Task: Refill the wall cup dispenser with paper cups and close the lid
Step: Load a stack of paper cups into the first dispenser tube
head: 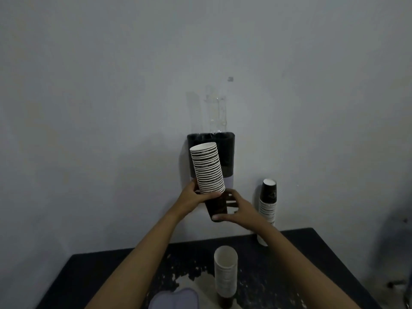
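A dark cup dispenser (226, 152) hangs on the wall, its top open, with a pale band at its base. In front of it I hold a tall stack of paper cups (208, 169), rims up and tilted slightly left. My left hand (194, 197) grips the stack from the left at its lower rims. My right hand (239, 208) wraps the dark bottom cup from the right. A pale lavender lid (175, 298) lies on the table at the near edge.
A dark, worn table (312, 264) stands below the wall. An upright cup stack (225, 275) sits at its middle. An upside-down cup stack (267, 210) stands at the back right, against the wall. Clear plastic wrap (215, 110) hangs above the dispenser.
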The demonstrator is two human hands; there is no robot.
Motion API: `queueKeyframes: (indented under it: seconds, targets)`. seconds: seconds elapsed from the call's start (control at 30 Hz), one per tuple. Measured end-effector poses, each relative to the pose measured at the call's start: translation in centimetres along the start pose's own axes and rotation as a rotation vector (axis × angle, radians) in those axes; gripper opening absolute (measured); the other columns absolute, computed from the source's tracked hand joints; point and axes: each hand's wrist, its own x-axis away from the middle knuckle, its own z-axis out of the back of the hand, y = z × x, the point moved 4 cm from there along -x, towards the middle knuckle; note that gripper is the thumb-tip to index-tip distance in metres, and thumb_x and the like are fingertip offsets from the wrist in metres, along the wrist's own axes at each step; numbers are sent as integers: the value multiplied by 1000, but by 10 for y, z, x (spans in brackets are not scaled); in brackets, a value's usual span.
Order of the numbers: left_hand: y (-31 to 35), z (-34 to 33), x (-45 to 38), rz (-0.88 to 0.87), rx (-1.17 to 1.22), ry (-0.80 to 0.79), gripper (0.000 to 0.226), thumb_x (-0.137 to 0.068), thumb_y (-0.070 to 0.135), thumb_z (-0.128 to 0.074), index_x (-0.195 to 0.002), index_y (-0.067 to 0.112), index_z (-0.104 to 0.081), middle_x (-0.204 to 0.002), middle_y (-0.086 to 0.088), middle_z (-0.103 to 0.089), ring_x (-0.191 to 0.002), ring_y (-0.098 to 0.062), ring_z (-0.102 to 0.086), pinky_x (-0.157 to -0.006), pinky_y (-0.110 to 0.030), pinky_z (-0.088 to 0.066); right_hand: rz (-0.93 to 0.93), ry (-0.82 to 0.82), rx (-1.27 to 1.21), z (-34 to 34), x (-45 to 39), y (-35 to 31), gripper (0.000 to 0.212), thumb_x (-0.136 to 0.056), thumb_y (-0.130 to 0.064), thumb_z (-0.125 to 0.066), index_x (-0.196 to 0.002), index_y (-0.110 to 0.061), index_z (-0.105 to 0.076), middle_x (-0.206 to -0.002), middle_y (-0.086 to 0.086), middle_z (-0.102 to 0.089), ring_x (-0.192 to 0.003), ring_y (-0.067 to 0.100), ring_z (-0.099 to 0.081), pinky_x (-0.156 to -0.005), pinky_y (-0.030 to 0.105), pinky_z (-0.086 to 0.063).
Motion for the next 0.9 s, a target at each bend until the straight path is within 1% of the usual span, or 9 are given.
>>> queueKeyframes:
  seconds: [0.1, 0.2, 0.33, 0.43, 0.53, 0.57, 0.63, 0.73, 0.9]
  targets:
    - [21, 6, -7, -44, 13, 0, 64, -75, 21, -77, -131, 24, -46, -110, 17, -60, -103, -1, -59, -68, -8, -52, 82, 60, -28, 11, -14, -29, 70, -69, -40, -82, -127, -31, -44, -112, -18, -57, -99, -5, -57, -74, 8, -49]
    - [37, 16, -16, -54, 51, 11, 54, -78, 21, -74, -125, 27, -49, -109, 15, -63, -100, 0, -61, -69, -12, -53, 122, 125, -62, 20, -26, -46, 56, -73, -37, -79, -121, -29, -50, -108, -13, -62, -96, -3, -61, -70, 7, -49]
    - [62, 36, -30, -89, 111, 54, 52, -78, 25, -74, -125, 21, -53, -119, 3, -66, -104, -8, -66, -82, -25, -57, 152, 131, -72, 25, -40, -61, 60, -70, -41, -80, -122, -27, -52, -112, -7, -66, -100, 2, -64, -77, 14, -50]
    - [86, 50, -39, -121, 124, 90, 51, -78, 25, -74, -125, 14, -56, -119, 0, -68, -104, -11, -67, -85, -27, -57, 191, 134, -64, 29, -50, -77, 62, -71, -40, -80, -123, -26, -51, -116, -6, -66, -105, 6, -64, -82, 14, -51]
    - [109, 63, -50, -156, 67, 138, 54, -71, 35, -78, -118, 15, -60, -115, 1, -69, -106, -15, -67, -87, -34, -56, 240, 132, -77, 36, -63, -103, 68, -73, -43, -78, -131, -24, -47, -123, -5, -63, -110, 10, -62, -94, 27, -52]
    - [117, 68, -54, -174, 43, 157, 58, -67, 41, -80, -116, 17, -61, -114, 2, -70, -105, -14, -67, -88, -36, -56, 252, 134, -107, 40, -69, -114, 71, -74, -45, -76, -134, -24, -45, -124, -7, -62, -111, 8, -61, -94, 26, -51]
    - [130, 72, -60, -190, 11, 157, 63, -63, 45, -80, -116, 18, -61, -115, 2, -69, -106, -14, -66, -88, -39, -57, 276, 146, -154, 48, -75, -136, 69, -79, -48, -70, -137, -23, -41, -123, -11, -59, -109, 4, -59, -88, 18, -49]
    - [149, 79, -71, -200, -2, 120, 59, -69, 40, -78, -120, 18, -60, -118, 1, -68, -107, -15, -65, -87, -39, -57, 338, 195, -135, 65, -90, -166, 60, -85, -45, -64, -137, -21, -42, -123, -7, -58, -110, 9, -59, -81, 12, -46]
    - [184, 96, -87, -258, -75, 183, 48, -71, 39, -77, -113, 20, -64, -112, 3, -70, -102, -10, -66, -87, -29, -52, 380, 202, -102, 84, -116, -193, 58, -85, -45, -64, -135, -25, -42, -122, -8, -58, -108, 10, -59, -92, 28, -49]
